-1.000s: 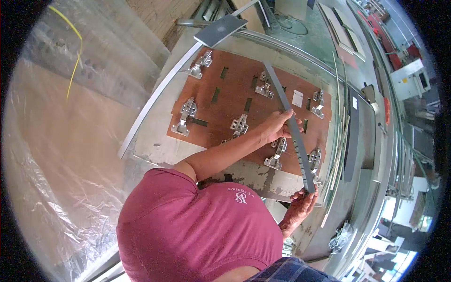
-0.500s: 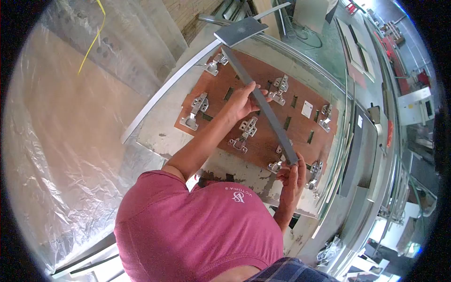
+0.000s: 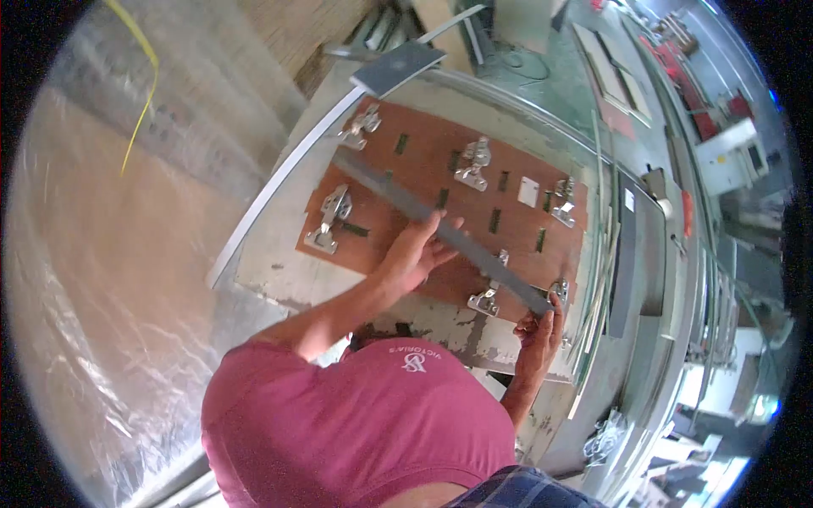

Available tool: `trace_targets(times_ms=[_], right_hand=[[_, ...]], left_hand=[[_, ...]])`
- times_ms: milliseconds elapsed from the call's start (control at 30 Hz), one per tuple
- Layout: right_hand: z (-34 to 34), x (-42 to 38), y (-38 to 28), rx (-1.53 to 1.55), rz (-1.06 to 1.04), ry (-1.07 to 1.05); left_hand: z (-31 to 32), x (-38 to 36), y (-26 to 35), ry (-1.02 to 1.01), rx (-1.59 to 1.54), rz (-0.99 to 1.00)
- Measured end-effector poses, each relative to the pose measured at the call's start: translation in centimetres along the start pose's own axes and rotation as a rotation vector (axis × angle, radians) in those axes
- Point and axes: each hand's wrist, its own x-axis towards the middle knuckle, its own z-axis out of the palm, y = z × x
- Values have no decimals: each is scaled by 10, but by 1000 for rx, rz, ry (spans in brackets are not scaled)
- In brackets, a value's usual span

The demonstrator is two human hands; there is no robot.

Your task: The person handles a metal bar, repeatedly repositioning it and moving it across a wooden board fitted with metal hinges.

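Observation:
A long dark grey strip (image 3: pixel 461 242) runs diagonally above a reddish-brown slotted board (image 3: pixel 415 182). Near its middle, my left hand (image 3: pixel 417 251) grips it with the thumb over the near edge and the fingers partly beneath. At the strip's lower right end, my right hand (image 3: pixel 539 332) pinches it between thumb and fingers. Metal cabinet hinges lie on the board: one hinge (image 3: pixel 330 218) at the left, another hinge (image 3: pixel 472 162) at the far side, and a third hinge (image 3: pixel 488 292) partly hidden under the strip. A small white plate (image 3: pixel 528 192) lies among them.
A dark flat panel (image 3: pixel 398 68) lies at the table's far left corner, with a long white-edged strip (image 3: pixel 279 190) along the left side. Thin long strips (image 3: pixel 600 279) line the right edge. Plastic-wrapped sheets (image 3: pixel 102 279) stand at the left.
The strip has come lower, closer to my body, and lies at a flatter slant. Both hands have moved down with it, still holding. The whole view has shifted slightly.

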Motion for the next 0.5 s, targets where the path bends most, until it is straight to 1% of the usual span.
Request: trace_targets(times_ms=[33, 67, 167, 233, 333, 400, 467, 500], right_hand=[[-2, 0, 3, 23, -16, 35], [-5, -2, 2, 31, -28, 63], [-7, -9, -1, 38, -3, 48], [-7, -13, 4, 33, -2, 65], [-8, -20, 8, 28, -9, 73], [-8, -28, 4, 71, -7, 110], [-19, -36, 11, 143, -48, 115], [-22, -39, 11, 252, -88, 116]], left_hand=[[-2, -6, -5, 32, -16, -28], [-2, -12, -8, 10, -5, -46], [-7, -24, -11, -2, -19, -109], [-14, -26, -13, 31, -30, -147], [-10, -28, -9, 46, 0, -142], [0, -29, -9, 26, 40, -145], [12, -32, -13, 6, 75, -151], [20, -33, -19, -18, 53, -167]])
